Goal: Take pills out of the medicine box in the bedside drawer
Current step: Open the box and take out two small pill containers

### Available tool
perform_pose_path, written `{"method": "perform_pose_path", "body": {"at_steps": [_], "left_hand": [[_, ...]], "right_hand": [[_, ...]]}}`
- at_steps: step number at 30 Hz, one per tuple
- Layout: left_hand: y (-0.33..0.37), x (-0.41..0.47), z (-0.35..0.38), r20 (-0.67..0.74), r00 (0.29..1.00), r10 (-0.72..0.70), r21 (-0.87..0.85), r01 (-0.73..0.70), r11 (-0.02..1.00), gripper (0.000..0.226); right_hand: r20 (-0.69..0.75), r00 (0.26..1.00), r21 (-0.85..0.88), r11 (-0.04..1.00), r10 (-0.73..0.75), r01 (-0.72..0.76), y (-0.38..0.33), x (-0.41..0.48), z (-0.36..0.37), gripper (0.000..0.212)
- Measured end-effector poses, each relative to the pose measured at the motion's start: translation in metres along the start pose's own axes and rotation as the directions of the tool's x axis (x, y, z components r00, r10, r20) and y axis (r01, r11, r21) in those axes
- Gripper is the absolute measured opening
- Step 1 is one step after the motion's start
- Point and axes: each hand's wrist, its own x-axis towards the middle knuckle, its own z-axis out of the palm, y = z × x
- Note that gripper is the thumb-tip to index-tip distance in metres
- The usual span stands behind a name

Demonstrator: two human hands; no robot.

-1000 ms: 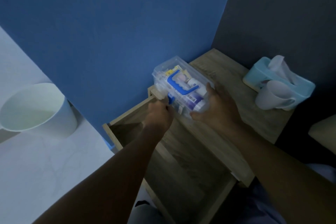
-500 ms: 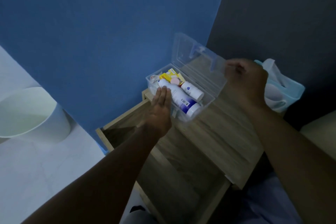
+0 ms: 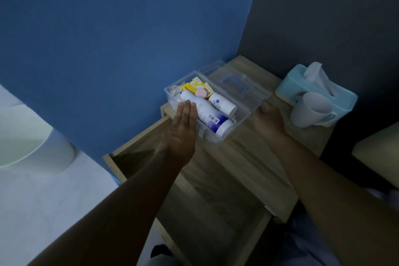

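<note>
The clear plastic medicine box (image 3: 241,120) stands open on the wooden bedside table (image 3: 244,157), its lid (image 3: 239,86) with a blue handle folded flat behind it. Inside lie a large white and purple bottle (image 3: 212,117), a smaller white bottle (image 3: 222,101), a yellow packet (image 3: 195,85) and a pink round item (image 3: 201,93). My left hand (image 3: 183,127) lies flat with fingers together on the box's near left edge, touching the large bottle. My right hand (image 3: 267,119) rests just right of the box, by the lid's edge, holding nothing.
The drawer (image 3: 194,207) is pulled out below the table top. At the table's right stand a light blue tissue box (image 3: 289,86) and a white mug (image 3: 311,112). A white bin (image 3: 32,138) sits on the floor at left. A blue wall is behind.
The box was shut and held in both hands; the right hand swung the lid up and over, and it now lies flat behind. The right hand has come down beside the box.
</note>
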Motion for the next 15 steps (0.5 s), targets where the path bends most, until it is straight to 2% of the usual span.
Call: {"method": "perform_pose_path", "body": {"at_steps": [1, 2, 3, 4, 5, 6, 8, 9, 12, 15], "left_hand": [[0.0, -0.001, 0.0, -0.009, 1.0, 0.003, -0.02, -0.003, 1.0, 0.092], [0.0, -0.002, -0.001, -0.016, 1.0, 0.008, -0.032, -0.009, 0.999, 0.092], [-0.001, -0.002, -0.001, -0.023, 1.0, 0.017, -0.034, -0.017, 0.999, 0.092], [-0.001, -0.002, 0.0, -0.026, 0.999, 0.024, -0.037, -0.025, 0.999, 0.093], [-0.002, -0.002, 0.0, -0.025, 0.999, 0.027, -0.05, -0.028, 0.998, 0.094], [-0.002, -0.001, 0.0, -0.024, 0.999, 0.025, -0.071, -0.026, 0.997, 0.094], [-0.002, 0.0, 0.0, -0.027, 0.999, 0.029, -0.106, -0.032, 0.994, 0.095], [-0.002, -0.001, 0.0, -0.034, 0.999, 0.035, -0.111, -0.038, 0.993, 0.095], [-0.003, -0.001, 0.002, -0.047, 0.998, 0.042, -0.13, -0.048, 0.99, 0.098], [-0.002, -0.001, 0.002, -0.052, 0.998, 0.033, -0.15, -0.04, 0.988, 0.096]], "right_hand": [[-0.055, 0.998, 0.006, 1.0, 0.012, -0.011, -0.003, 0.001, 0.001, 0.021], [-0.125, 0.992, 0.06, 0.998, 0.018, -0.011, -0.01, 0.0, 0.001, 0.028], [-0.189, 0.982, 0.121, 0.992, 0.0, 0.024, -0.018, -0.001, 0.001, 0.052], [-0.242, 0.968, 0.175, 0.978, -0.066, 0.11, -0.025, -0.002, 0.003, 0.067], [-0.275, 0.944, 0.15, 0.962, -0.181, 0.228, -0.034, -0.002, 0.005, 0.07], [-0.268, 0.911, 0.097, 0.932, -0.312, 0.348, -0.044, -0.001, 0.009, 0.065], [-0.122, 0.829, -0.099, 0.838, -0.545, 0.536, -0.063, 0.006, 0.018, 0.049], [-0.003, 0.792, -0.173, 0.78, -0.611, 0.601, -0.071, 0.01, 0.025, 0.045], [0.315, 0.69, -0.264, 0.638, -0.652, 0.724, -0.086, 0.024, 0.044, 0.039], [0.473, 0.616, -0.285, 0.552, -0.63, 0.784, -0.095, 0.04, 0.052, 0.034]]}}
